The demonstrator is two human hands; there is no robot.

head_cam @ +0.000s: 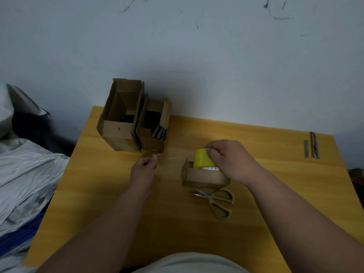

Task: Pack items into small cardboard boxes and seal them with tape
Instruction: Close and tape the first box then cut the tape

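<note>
Gripping a yellow tape roll [202, 158], the right hand [230, 160] holds it on top of a small brown cardboard box [204, 177] lying on the tabletop [275, 194]. Left of that box, the left hand [142, 170] pinches a clear tape strip [157, 157], barely visible. No writing is legible anywhere; yellow-handled scissors [215, 201] lie just in front of the box, two open cartons [134, 119] behind-left.

Two open boxes [134, 117] behind left, tape roll [202, 157] on small box [204, 177], scissors [216, 201] before it
</note>
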